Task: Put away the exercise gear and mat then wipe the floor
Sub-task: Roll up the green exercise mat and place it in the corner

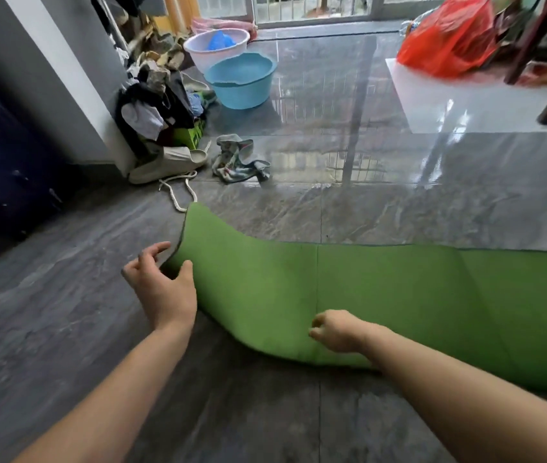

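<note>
The green mat (382, 295) lies on the floor (65, 329) stretching off to the right, its curled-up end at the left hand (162, 282), fingers spread loosely round the edge, while the right hand (337, 330) rests half-curled on top.

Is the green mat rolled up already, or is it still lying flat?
Mostly flat. The green mat lies spread on the floor; only its left end curls up, by the left hand. No roll shows.
</note>
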`<action>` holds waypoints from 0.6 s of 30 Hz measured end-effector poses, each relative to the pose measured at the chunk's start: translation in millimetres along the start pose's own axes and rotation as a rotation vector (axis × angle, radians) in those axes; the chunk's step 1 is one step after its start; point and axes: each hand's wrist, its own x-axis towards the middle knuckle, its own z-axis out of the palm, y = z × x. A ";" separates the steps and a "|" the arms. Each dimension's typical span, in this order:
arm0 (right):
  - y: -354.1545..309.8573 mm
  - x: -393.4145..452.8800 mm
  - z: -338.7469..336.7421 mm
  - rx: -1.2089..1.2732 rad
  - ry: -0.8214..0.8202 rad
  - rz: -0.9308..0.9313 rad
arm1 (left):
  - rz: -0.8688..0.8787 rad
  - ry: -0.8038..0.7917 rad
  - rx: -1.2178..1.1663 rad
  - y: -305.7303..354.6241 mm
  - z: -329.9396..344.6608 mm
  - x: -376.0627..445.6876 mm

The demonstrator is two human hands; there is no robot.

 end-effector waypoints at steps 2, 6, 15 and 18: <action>-0.4 -5.2 -44.5 0.427 0.064 0.013 | 0.192 -0.070 -0.077 40.1 10.0 -18.5; 31.9 -37.7 -114.1 1.111 0.028 -0.025 | 0.488 -0.363 -0.193 103.5 44.5 -84.0; 201.9 -114.9 -108.4 1.316 -0.050 0.091 | 1.159 -0.697 0.052 147.8 159.7 -249.5; 229.3 -128.1 -95.5 1.317 -0.057 0.152 | 1.277 -0.735 0.149 142.8 183.7 -281.2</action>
